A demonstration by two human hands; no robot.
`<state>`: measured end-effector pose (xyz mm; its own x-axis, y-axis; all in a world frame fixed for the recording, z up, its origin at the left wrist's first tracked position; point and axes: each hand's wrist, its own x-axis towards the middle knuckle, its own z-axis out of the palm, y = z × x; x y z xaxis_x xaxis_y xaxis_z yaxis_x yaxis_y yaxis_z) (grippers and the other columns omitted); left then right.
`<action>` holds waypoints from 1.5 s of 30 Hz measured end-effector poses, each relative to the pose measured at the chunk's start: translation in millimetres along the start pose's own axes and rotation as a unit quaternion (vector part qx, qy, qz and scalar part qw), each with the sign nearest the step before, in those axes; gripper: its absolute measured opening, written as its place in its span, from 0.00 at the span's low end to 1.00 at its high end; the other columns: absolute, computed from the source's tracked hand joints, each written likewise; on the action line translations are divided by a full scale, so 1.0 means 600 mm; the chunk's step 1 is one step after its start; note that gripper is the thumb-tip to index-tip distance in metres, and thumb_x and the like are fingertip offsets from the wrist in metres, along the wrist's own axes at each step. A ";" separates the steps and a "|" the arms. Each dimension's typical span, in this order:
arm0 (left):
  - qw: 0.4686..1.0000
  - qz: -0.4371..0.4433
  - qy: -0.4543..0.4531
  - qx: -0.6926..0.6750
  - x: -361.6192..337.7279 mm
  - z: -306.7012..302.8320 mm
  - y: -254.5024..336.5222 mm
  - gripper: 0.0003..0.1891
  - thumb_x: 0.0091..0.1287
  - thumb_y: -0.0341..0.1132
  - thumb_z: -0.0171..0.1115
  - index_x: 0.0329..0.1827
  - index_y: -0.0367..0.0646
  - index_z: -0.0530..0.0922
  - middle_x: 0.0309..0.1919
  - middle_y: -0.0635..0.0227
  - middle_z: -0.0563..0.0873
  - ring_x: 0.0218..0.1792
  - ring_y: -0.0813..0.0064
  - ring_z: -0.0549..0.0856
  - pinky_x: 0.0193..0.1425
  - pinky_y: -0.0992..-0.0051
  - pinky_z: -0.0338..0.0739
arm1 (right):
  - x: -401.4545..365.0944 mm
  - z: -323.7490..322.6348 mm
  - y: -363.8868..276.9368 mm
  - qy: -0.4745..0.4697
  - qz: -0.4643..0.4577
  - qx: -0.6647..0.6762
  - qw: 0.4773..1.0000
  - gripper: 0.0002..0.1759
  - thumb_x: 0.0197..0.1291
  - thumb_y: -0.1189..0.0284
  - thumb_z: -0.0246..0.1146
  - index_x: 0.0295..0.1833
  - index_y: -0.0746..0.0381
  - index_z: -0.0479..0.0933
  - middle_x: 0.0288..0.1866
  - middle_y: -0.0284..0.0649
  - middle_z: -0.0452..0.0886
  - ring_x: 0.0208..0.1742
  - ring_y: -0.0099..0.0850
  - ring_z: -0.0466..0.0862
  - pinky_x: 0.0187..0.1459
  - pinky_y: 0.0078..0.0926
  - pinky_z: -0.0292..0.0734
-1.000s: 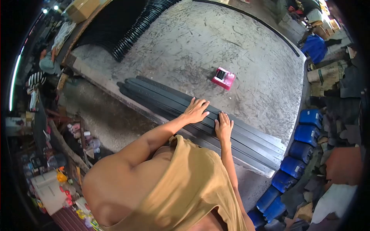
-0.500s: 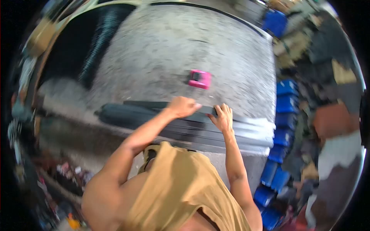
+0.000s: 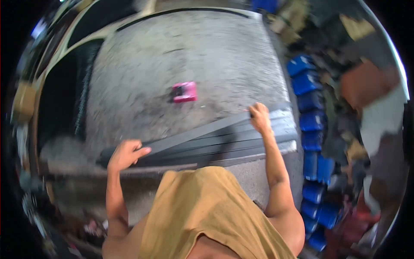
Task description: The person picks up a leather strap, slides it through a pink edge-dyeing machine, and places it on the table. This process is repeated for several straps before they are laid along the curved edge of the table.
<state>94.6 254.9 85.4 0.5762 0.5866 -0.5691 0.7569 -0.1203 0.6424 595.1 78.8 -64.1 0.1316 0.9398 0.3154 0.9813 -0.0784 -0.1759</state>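
Note:
A long flat grey strip [image 3: 198,132] stretches slantwise between my two hands, its right part farther from my body. My left hand [image 3: 126,154] is closed on the strip's left part, thumb pointing right. My right hand [image 3: 260,117] is closed round the strip near its right part. Beneath it, several dark grey strips [image 3: 194,154] lie side by side along the near edge of a worn grey table [image 3: 224,56]. A pink object with a dark part [image 3: 185,92] sits on the tabletop beyond the strip.
Black sheet material [image 3: 62,95] lies at the left. Several blue bundles [image 3: 312,123] are lined up on the right of the table, with scattered brown and grey pieces [image 3: 366,84] beyond. A cardboard-coloured box [image 3: 24,102] is at the far left.
My hands have moved far apart, the left one leftward and nearer my body. A strip now spans between them at a slant. The camera view has shifted and turned.

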 end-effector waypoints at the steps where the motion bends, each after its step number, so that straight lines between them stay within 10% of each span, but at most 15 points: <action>1: 0.998 0.049 0.044 0.017 -0.008 0.001 -0.004 0.25 0.65 0.50 0.68 0.24 0.36 0.71 0.18 0.66 0.73 0.25 0.78 0.76 0.31 0.71 0.71 | -0.014 0.015 0.007 0.069 -0.021 -0.015 0.997 0.18 0.44 0.81 0.62 0.45 0.61 0.79 0.40 0.45 0.73 0.47 0.48 0.74 0.51 0.46 0.69; 9: 0.926 0.125 0.311 -0.176 -0.035 0.049 0.032 0.14 0.59 0.40 0.77 0.31 0.38 0.82 0.22 0.79 0.81 0.23 0.93 0.72 0.25 0.84 0.66 | -0.040 0.084 0.000 -0.060 0.030 -0.030 0.997 0.24 0.45 0.81 0.59 0.53 0.59 0.78 0.48 0.43 0.78 0.57 0.43 0.75 0.66 0.46 0.63; 16: 0.908 0.147 0.336 -0.203 -0.037 0.057 -0.005 0.13 0.64 0.40 0.72 0.33 0.39 0.80 0.21 0.79 0.78 0.22 0.92 0.70 0.24 0.83 0.64 | -0.032 0.120 -0.098 -0.069 0.015 0.033 0.997 0.32 0.44 0.83 0.57 0.60 0.59 0.76 0.49 0.46 0.78 0.58 0.45 0.75 0.66 0.47 0.63; 21: 0.973 0.076 -0.005 -0.219 -0.056 0.035 -0.087 0.11 0.69 0.36 0.67 0.37 0.37 0.77 0.26 0.72 0.83 0.29 0.84 0.81 0.34 0.79 0.76 | 0.005 0.076 -0.108 -0.060 0.107 0.186 0.975 0.29 0.42 0.87 0.52 0.55 0.65 0.77 0.49 0.54 0.80 0.54 0.53 0.78 0.59 0.43 0.71; 29: 0.908 0.100 0.327 -0.241 -0.049 0.041 -0.040 0.16 0.63 0.34 0.73 0.49 0.34 0.84 0.30 0.65 0.88 0.29 0.85 0.83 0.34 0.81 0.78 | 0.032 0.061 -0.146 -0.153 -0.030 0.153 0.976 0.29 0.39 0.81 0.60 0.55 0.63 0.80 0.47 0.54 0.84 0.50 0.53 0.82 0.54 0.46 0.76; 36: 0.913 0.125 0.294 -0.252 -0.045 0.056 0.004 0.12 0.61 0.27 0.74 0.46 0.32 0.86 0.31 0.70 0.87 0.31 0.87 0.82 0.34 0.84 0.77 | 0.113 -0.008 -0.484 -0.192 -0.083 0.450 0.868 0.33 0.56 0.56 0.72 0.63 0.62 0.75 0.50 0.51 0.82 0.52 0.50 0.82 0.55 0.43 0.76; 45: 0.789 0.145 0.317 -0.506 -0.069 0.072 -0.086 0.07 0.67 0.29 0.68 0.39 0.35 0.78 0.32 0.63 0.86 0.34 0.78 0.87 0.40 0.77 0.83 | 0.151 -0.049 -0.470 -0.132 -0.122 0.417 0.891 0.23 0.47 0.62 0.78 0.47 0.62 0.82 0.30 0.42 0.77 0.35 0.42 0.77 0.41 0.37 0.72</action>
<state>45.2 202.2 53.5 0.1664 0.9734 -0.1573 -0.1975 0.1892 0.9619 334.3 176.6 41.5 -0.2165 0.9493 0.2281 0.5163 0.3096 -0.7985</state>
